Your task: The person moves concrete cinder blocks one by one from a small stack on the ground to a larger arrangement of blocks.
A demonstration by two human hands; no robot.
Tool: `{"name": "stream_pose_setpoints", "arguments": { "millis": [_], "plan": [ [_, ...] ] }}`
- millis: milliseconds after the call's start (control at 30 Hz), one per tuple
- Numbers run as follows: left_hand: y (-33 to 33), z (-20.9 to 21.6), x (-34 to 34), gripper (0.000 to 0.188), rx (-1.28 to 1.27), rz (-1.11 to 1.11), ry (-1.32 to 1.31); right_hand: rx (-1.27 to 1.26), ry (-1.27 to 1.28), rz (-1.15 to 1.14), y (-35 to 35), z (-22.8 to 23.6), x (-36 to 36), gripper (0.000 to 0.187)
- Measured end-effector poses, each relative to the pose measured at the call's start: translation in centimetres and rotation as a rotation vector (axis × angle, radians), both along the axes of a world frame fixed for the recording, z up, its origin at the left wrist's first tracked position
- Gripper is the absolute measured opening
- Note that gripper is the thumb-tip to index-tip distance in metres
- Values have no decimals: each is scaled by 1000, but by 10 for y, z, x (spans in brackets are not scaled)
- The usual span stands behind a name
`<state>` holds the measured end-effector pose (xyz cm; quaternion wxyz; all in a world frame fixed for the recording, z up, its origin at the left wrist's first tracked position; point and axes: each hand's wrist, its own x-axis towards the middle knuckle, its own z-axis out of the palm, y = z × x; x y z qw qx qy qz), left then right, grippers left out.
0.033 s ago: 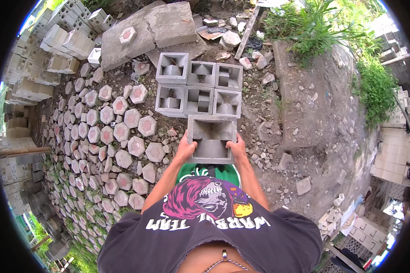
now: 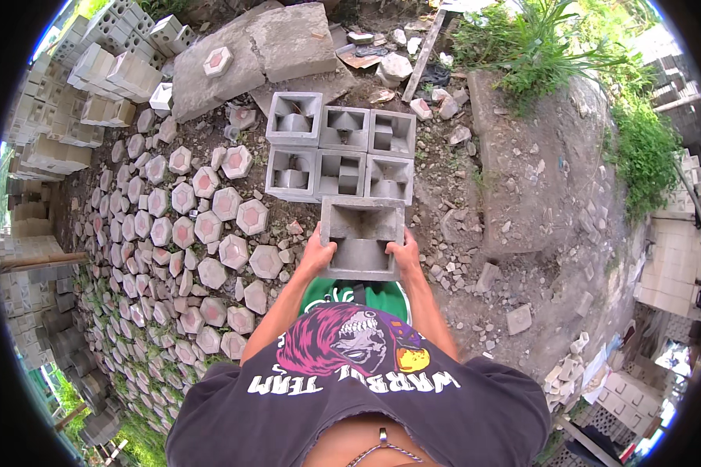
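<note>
A grey hollow concrete block (image 2: 361,267) is held up in front of my body, its open side with a recessed curved inner part facing up. My left hand (image 2: 318,252) grips its left wall and my right hand (image 2: 405,253) its right wall, thumbs on the near part. The other fingers are mostly hidden behind the block. Just beyond stand several similar hollow blocks (image 2: 343,148), grouped close together in two rows of three. From above, the held block overlaps the near row's edge; whether they touch I cannot tell.
Many hexagonal pavers (image 2: 227,202) with reddish centres cover the ground at left. Stacked pale blocks (image 2: 105,70) rise at far left. A cracked concrete slab (image 2: 296,43) lies at the back, a raised slab (image 2: 537,171) at right, with rubble (image 2: 487,276) and green plants (image 2: 639,148) around.
</note>
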<state>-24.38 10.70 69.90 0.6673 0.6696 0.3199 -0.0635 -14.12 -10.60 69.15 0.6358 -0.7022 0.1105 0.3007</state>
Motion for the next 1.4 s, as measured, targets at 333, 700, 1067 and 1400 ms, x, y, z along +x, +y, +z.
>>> {"name": "stream_pose_setpoints", "arguments": {
  "millis": [333,700,1067,1400],
  "plan": [
    [77,-56,130,55,523,-387,360,-70,112,2,60,-81,109,89],
    [130,-157,245,56,572,-178,251,-39,9,-14,132,-191,231,79],
    [181,-218,343,59,676,-70,182,-110,-92,-2,194,-258,337,61],
    [191,-222,365,56,763,-77,219,18,-78,-57,209,-276,355,60]
  ]
}}
